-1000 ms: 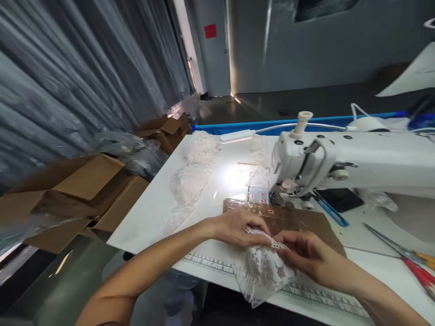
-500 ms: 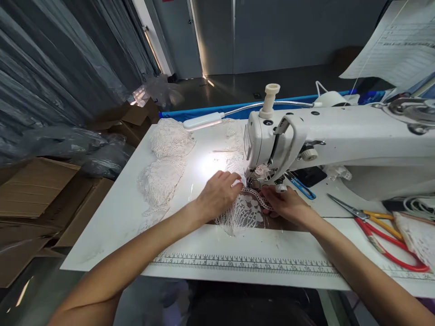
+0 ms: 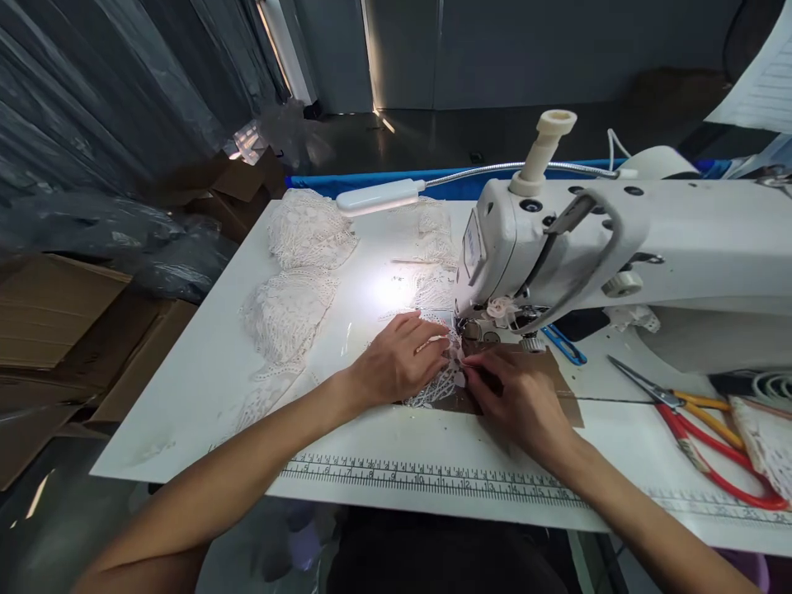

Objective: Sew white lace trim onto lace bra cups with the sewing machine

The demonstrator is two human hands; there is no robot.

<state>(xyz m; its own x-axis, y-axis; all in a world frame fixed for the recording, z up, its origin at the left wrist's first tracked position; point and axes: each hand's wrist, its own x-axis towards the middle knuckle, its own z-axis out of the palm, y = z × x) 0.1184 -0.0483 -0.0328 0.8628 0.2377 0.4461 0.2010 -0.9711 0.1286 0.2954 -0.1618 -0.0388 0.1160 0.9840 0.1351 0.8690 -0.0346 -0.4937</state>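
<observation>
A piece of white lace lies under the needle area of the white sewing machine. My left hand rests over its left side, fingers bent and pressed together on the fabric. Just right of it, my right hand pinches the lace's edge between thumb and forefinger. The two hands nearly meet in front of the presser foot, and part of the lace is hidden beneath them. A brown sheet shows under the lace and my right hand.
Lace piles lie on the table's left. A lamp lights the work area. To the right are blue thread snips and red-and-orange scissors. A printed ruler runs along the front edge. Cardboard boxes stand left of the table.
The lace strip that ran to my right hand is now drawn in between both hands. My right hand has turned to a pinch nearer my left. The camera view has shifted slightly.
</observation>
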